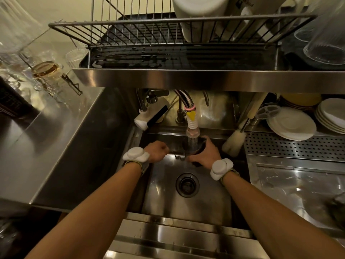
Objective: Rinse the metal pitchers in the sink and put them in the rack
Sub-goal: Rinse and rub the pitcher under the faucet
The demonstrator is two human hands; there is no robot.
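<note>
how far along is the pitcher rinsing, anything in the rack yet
Early. No metal pitcher shows in the wire rack, which holds only white containers on its right side. In hand: the right hand holds a pitcher under the running faucet over the sink, with the left hand closed beside it. Left: finishing the rinse and racking it.

— What colours at the tap?
— A yellow clip point(191, 115) under a pink band point(189, 109), then a white ribbed hose point(193, 125).
— And the sink point(168, 195)?
— Silver steel, with a dark drain point(187, 185).
— To the right?
— White plates point(291, 123) and a silver tray point(295, 146) patterned with rows of round holes.
— Wrists?
— White bands point(136, 154).
</note>
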